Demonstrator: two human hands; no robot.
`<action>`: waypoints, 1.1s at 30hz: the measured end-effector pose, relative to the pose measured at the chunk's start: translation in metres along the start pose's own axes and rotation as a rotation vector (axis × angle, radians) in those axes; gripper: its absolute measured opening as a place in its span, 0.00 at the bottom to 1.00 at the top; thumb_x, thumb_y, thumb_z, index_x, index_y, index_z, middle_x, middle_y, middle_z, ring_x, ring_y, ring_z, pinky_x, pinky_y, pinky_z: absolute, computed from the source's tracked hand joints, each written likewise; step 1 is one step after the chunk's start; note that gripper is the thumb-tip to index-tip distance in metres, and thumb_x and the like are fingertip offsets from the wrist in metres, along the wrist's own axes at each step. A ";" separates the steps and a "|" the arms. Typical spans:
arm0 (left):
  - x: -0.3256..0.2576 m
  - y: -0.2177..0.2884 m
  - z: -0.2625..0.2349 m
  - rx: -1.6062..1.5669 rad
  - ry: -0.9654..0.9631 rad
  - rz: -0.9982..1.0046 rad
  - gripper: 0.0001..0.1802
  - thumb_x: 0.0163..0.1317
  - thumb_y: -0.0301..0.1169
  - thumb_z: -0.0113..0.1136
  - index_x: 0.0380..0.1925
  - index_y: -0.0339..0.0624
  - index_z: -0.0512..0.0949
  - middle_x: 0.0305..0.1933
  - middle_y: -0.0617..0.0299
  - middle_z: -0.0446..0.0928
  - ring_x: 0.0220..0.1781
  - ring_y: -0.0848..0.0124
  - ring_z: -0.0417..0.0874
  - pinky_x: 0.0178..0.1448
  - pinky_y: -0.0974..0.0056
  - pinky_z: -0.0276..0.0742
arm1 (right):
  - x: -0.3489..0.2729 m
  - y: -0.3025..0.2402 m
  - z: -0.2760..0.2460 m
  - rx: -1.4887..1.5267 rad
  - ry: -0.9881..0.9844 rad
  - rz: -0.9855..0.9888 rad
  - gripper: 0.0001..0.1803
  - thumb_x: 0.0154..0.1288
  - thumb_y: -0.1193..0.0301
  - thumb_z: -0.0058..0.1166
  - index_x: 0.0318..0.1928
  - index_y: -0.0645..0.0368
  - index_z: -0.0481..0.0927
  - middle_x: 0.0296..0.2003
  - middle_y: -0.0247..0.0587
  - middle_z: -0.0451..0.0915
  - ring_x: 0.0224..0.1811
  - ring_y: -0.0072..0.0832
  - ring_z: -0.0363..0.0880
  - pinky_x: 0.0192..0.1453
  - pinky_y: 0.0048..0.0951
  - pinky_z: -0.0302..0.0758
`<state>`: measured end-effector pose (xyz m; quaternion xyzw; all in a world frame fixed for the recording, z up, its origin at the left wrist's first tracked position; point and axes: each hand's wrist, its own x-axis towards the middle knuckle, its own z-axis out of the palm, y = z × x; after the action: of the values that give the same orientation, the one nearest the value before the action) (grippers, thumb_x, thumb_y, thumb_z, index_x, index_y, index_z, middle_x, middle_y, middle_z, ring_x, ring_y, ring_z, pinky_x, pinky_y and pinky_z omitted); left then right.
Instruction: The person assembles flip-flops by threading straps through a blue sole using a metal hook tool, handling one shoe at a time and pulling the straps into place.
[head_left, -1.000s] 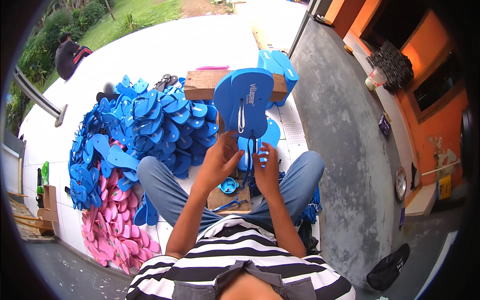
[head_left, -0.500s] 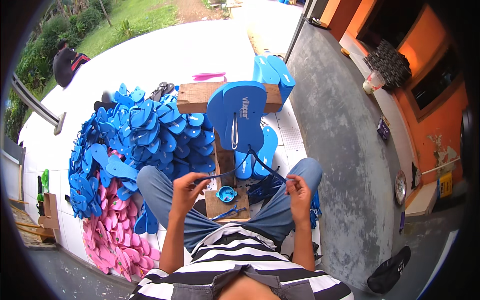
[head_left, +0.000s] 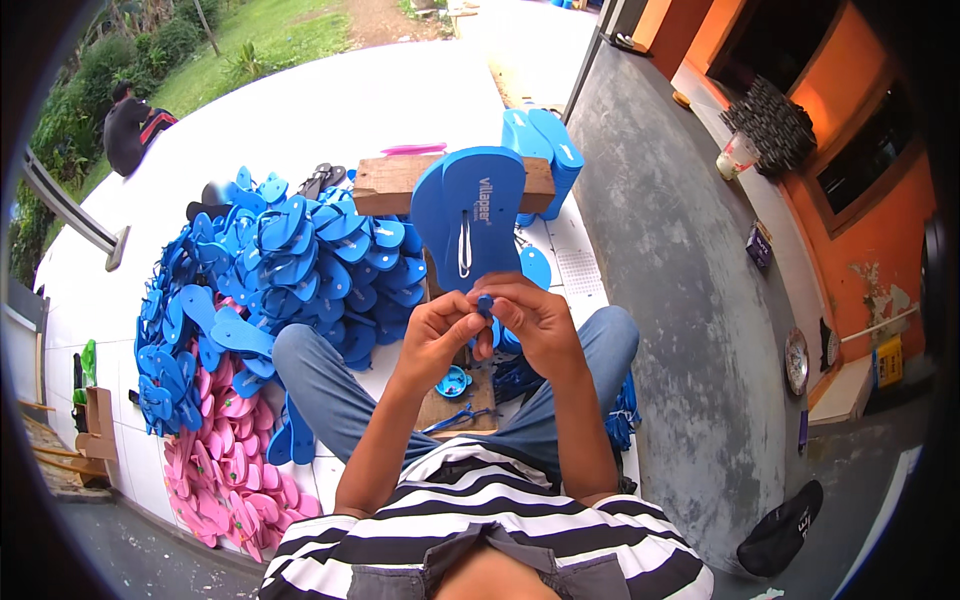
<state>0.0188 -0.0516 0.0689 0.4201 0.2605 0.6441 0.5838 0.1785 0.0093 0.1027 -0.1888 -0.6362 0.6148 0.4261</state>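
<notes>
In front of me a blue flip-flop sole [head_left: 462, 215] leans upright against a wooden block [head_left: 385, 187]. A pale looped tool [head_left: 464, 248] sticks out at a slot-like mark in its middle. Both hands meet at the sole's near end. Between the fingertips shows a bunched piece of dark blue strap [head_left: 485, 304]; the rest of it is hidden by my fingers. My left hand [head_left: 433, 335] pinches it from the left, and my right hand [head_left: 535, 322] closes on it from the right. Below them sits a small blue cup [head_left: 453, 382] on a wooden board [head_left: 470, 415].
A large heap of blue flip-flops [head_left: 290, 260] lies to the left, with pink flip-flops [head_left: 235, 470] nearer me. Stacked blue soles [head_left: 545, 150] stand behind the block. Loose blue straps [head_left: 460, 416] lie on the board. A person [head_left: 130, 130] sits at the far left.
My hands have come together from either side and moved up to the sole's near end. The strap, spread wide between them before, is now gathered in my fingers.
</notes>
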 end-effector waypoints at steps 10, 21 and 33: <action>0.026 0.037 -0.010 0.533 0.294 0.284 0.07 0.69 0.27 0.60 0.43 0.36 0.77 0.39 0.65 0.79 0.40 0.81 0.77 0.43 0.75 0.73 | 0.025 0.028 0.009 0.437 0.111 -0.060 0.09 0.65 0.73 0.64 0.44 0.61 0.81 0.44 0.41 0.81 0.46 0.30 0.83 0.53 0.30 0.78; 0.082 0.103 0.013 1.406 0.292 0.617 0.17 0.61 0.29 0.66 0.51 0.42 0.81 0.54 0.56 0.77 0.45 0.64 0.82 0.45 0.61 0.79 | 0.031 0.026 0.025 0.670 0.006 -0.060 0.09 0.67 0.73 0.62 0.42 0.58 0.75 0.37 0.35 0.74 0.33 0.24 0.73 0.37 0.29 0.69; 0.074 0.102 0.018 1.490 0.292 0.740 0.15 0.57 0.31 0.70 0.44 0.43 0.83 0.49 0.62 0.80 0.47 0.63 0.84 0.44 0.60 0.83 | 0.033 0.027 0.012 0.534 -0.066 0.043 0.08 0.65 0.77 0.61 0.39 0.56 0.74 0.33 0.31 0.73 0.24 0.16 0.63 0.26 0.21 0.58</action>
<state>-0.0176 -0.0011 0.1799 0.6661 0.5356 0.5015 -0.1342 0.1432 0.0316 0.0889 -0.0630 -0.4610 0.7756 0.4266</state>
